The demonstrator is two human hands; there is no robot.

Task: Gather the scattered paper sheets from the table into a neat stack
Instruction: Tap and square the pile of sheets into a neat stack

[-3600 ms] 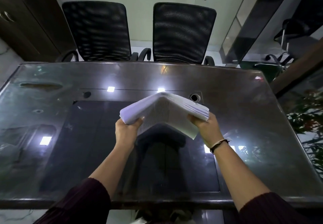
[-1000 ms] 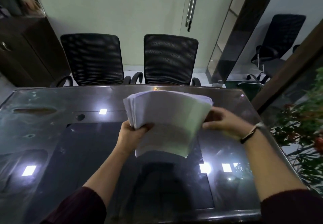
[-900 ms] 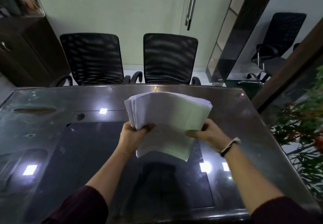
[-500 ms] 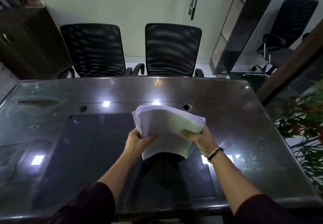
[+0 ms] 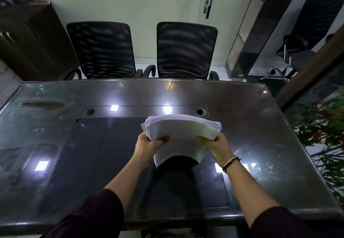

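A thick stack of white paper sheets (image 5: 181, 135) is held above the middle of the dark glass-topped table (image 5: 242, 118). The stack arches downward, its near edge hanging toward me. My left hand (image 5: 149, 145) grips the stack's left side with the thumb on top. My right hand (image 5: 216, 147), a band at its wrist, grips the right side. The sheet edges on the left are slightly fanned. No loose sheets show on the table.
Two black mesh chairs (image 5: 104, 50) (image 5: 186, 50) stand at the table's far edge. A dark cabinet (image 5: 28, 38) is at the back left, another chair (image 5: 314, 29) at the back right, plant leaves (image 5: 323, 126) on the right. Two cable holes (image 5: 199, 111) sit behind the stack.
The stack has come down from chest height toward the table. My right hand has moved from the stack's far right edge to a grip on its right side.
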